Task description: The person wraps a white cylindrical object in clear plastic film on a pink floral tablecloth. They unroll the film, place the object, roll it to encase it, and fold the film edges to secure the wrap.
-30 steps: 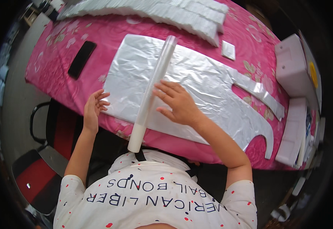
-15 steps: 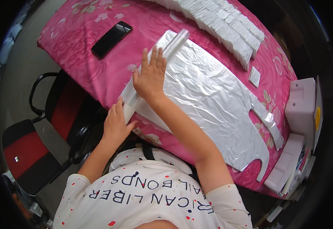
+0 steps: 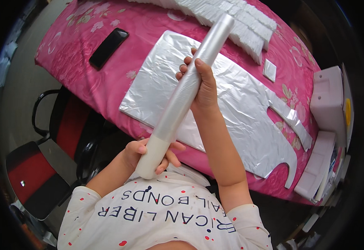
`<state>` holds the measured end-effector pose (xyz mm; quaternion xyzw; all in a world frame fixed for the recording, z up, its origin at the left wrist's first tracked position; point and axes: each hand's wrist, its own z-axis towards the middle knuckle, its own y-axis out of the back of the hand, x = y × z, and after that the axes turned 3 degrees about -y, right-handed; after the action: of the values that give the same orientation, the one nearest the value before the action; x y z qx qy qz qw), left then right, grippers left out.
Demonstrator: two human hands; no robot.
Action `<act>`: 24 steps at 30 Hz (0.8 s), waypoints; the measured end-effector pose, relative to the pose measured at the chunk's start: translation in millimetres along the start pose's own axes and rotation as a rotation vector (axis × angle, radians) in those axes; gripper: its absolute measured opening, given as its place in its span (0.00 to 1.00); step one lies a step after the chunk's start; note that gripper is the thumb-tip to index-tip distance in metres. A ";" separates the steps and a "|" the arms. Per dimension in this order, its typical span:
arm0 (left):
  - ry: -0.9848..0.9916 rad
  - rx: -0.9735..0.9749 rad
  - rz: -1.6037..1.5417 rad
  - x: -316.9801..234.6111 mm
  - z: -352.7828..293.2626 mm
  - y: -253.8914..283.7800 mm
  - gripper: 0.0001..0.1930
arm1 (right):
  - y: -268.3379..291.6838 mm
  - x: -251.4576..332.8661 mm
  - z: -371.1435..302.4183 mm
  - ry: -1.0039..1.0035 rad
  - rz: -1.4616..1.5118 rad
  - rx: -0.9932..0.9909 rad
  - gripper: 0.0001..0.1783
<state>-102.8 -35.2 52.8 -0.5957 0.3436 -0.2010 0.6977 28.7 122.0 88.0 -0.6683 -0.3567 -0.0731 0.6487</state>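
Observation:
My right hand (image 3: 206,88) is wrapped round the middle of a roll of clear plastic film (image 3: 175,104), thumb on top and fingers curled beneath. The roll slants up off the table, its far end high at the upper right. Its bare white lower end (image 3: 154,158) rests in my left hand (image 3: 134,154), whose thumb lies along one side while the fingertips show at the other. Beneath the roll, a flat stack of shiny whitish plastic vest bags (image 3: 240,112) lies on the table, handles toward the right.
A pink floral cloth (image 3: 80,62) covers the table. A black phone (image 3: 109,48) lies at the far left, and folded white packets (image 3: 236,21) stand in rows at the back, with one packet (image 3: 269,70) apart. White bins (image 3: 328,100) stand right; a red-black chair (image 3: 40,171) is left.
Both hands have lifted the roll off the left part of the bag stack and tilted it toward me. My right hand has gone from lying flat on it to gripping it.

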 end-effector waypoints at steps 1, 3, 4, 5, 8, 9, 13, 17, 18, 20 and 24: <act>0.038 -0.067 0.052 -3.0 6.4 -5.0 0.45 | 4.1 9.1 -5.9 0.026 -0.026 -0.039 0.32; 0.068 -0.244 0.295 -6.0 18.4 -6.9 0.43 | 13.4 20.6 -18.0 0.083 -0.136 -0.172 0.32; 0.059 -0.351 0.486 -7.1 23.3 -4.5 0.40 | 18.4 25.6 -24.1 0.110 -0.189 -0.240 0.32; 0.047 -0.455 0.680 -6.8 28.2 -2.1 0.37 | 28.5 24.2 -28.4 0.135 -0.262 -0.285 0.30; -0.008 -0.609 1.168 5.5 47.3 7.2 0.26 | 50.8 7.6 -46.6 0.217 -0.350 -0.378 0.25; 0.074 -0.685 1.220 9.1 55.9 -6.2 0.18 | 52.9 4.9 -52.5 0.219 -0.342 -0.400 0.24; 0.215 -0.694 0.995 25.5 58.3 4.7 0.16 | 73.7 9.0 -67.9 0.204 -0.304 -0.486 0.22; 0.324 -0.674 0.827 31.0 65.5 -2.1 0.15 | 108.7 25.8 -64.2 0.182 -0.377 -0.567 0.22; 0.357 -0.697 0.782 31.1 68.6 -5.9 0.15 | 108.0 38.1 -62.8 0.200 -0.329 -0.582 0.22; 0.402 -0.656 0.955 31.1 74.0 -7.7 0.16 | 100.7 67.8 -63.8 0.202 -0.249 -0.611 0.24; 0.408 -0.690 0.989 28.9 88.3 -30.0 0.14 | 91.0 81.6 -67.2 0.242 -0.260 -0.517 0.26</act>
<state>-15.7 -0.3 79.8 -0.5067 0.7491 0.1578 0.3964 165.2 100.1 69.4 -0.7465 -0.3289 -0.3227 0.4801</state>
